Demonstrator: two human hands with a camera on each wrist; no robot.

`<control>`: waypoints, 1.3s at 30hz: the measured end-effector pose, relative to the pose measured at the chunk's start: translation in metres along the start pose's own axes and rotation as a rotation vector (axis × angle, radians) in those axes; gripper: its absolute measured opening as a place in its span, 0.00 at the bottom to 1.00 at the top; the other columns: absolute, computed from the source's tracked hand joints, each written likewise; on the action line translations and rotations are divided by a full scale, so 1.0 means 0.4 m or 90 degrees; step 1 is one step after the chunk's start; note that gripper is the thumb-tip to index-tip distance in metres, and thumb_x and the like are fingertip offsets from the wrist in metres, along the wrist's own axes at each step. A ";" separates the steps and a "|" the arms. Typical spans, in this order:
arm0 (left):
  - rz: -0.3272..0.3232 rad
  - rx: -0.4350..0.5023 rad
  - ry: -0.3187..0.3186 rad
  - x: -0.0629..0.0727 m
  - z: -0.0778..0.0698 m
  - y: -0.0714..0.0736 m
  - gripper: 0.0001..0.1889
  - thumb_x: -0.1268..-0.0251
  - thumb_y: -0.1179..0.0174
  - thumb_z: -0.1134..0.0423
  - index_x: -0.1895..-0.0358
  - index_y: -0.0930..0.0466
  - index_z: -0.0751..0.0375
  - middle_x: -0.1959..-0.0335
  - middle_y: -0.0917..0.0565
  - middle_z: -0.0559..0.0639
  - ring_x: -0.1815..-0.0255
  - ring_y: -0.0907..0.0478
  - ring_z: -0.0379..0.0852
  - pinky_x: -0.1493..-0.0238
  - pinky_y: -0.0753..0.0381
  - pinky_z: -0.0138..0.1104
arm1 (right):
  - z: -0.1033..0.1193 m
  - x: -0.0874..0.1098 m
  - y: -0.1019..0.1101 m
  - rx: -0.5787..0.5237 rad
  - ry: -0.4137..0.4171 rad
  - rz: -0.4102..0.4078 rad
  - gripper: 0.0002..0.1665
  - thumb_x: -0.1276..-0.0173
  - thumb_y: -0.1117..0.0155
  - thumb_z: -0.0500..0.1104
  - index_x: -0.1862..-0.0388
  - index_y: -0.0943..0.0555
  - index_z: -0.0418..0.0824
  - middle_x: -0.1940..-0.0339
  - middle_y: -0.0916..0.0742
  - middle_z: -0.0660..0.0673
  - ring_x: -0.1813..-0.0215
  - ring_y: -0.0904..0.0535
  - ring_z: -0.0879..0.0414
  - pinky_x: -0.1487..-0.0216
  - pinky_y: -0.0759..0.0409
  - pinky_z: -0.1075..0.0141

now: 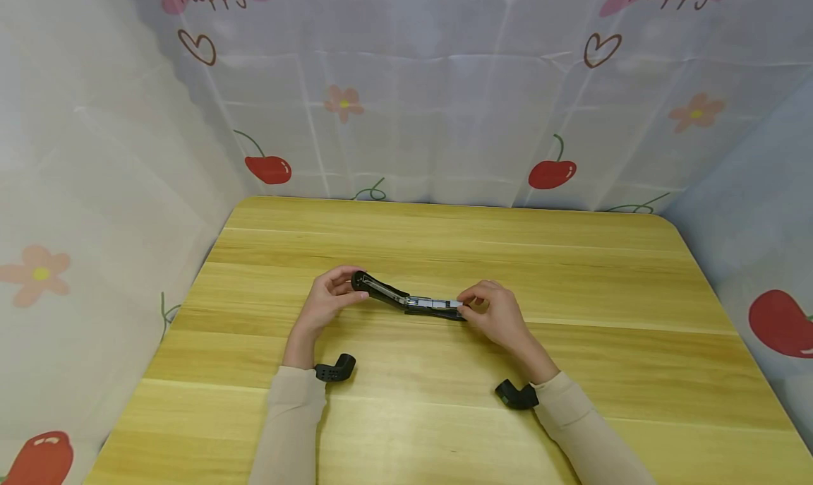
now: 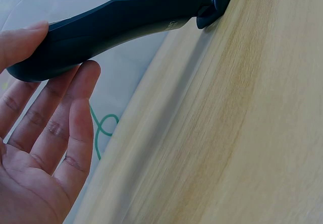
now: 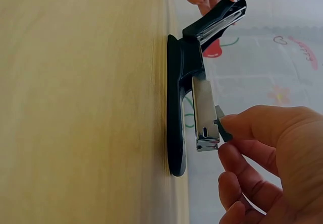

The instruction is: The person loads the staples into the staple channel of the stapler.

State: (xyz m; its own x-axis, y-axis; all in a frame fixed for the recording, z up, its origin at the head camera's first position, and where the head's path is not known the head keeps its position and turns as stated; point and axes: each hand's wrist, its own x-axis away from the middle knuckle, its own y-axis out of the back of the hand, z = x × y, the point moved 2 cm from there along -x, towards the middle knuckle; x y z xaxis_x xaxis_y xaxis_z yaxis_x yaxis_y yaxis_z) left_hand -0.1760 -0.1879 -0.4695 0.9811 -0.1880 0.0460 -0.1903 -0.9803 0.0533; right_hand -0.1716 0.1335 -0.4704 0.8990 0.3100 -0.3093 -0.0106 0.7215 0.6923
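The opened stapler (image 1: 409, 302) spans from the left hand (image 1: 328, 300), pinching its raised cover (image 2: 111, 32), to the right hand (image 1: 497, 315), pinching a dark piece (image 3: 222, 125) beside the magazine (image 3: 204, 108).

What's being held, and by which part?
The left grip holds the stapler by its raised top's free end; the right grip pinches a small dark piece beside the magazine.

Left hand (image 1: 327, 301), right hand (image 1: 498, 315) pinching; thumbs (image 3: 252, 124) opposite fingers (image 2: 82, 85).
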 end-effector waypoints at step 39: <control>0.000 -0.007 -0.004 -0.001 0.001 0.002 0.26 0.41 0.32 0.70 0.39 0.26 0.68 0.53 0.19 0.39 0.62 0.21 0.38 0.59 0.21 0.37 | 0.010 -0.014 -0.014 0.037 -0.006 0.041 0.07 0.41 0.26 0.40 0.64 0.11 0.42 0.68 0.16 0.49 0.67 0.26 0.57 0.64 0.27 0.63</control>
State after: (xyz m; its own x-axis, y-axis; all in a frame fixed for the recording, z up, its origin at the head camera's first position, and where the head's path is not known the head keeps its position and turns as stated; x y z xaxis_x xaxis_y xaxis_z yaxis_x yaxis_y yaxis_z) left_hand -0.1767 -0.1885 -0.4699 0.9814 -0.1878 0.0392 -0.1900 -0.9797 0.0641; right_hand -0.1746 0.1252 -0.4699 0.9014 0.3483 -0.2571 -0.0430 0.6630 0.7474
